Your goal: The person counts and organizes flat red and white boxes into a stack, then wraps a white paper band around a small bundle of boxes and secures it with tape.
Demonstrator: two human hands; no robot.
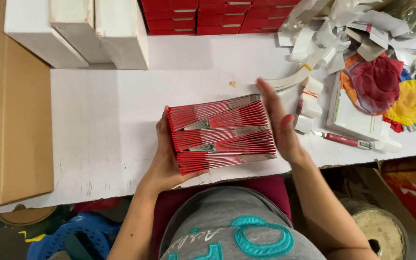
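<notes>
— What are we holding?

— One stack of red folded cards (222, 134), in three fanned bundles, standing on the white table (107, 120) near its front edge. Our left hand (165, 159) grips the stack's left end, fingers wrapped around it. Our right hand (279, 123) is flat and open, palm pressed against the right end.

— What else do we count?

— Three white boxes (78, 31) at the back left, rows of red packs (208, 17) behind, one red-handled knife (345, 140) to our right, and a heap of paper scraps (343, 29).

— Room to move?

— Bare table lies left of the stack and behind it; the right side is crowded.
</notes>
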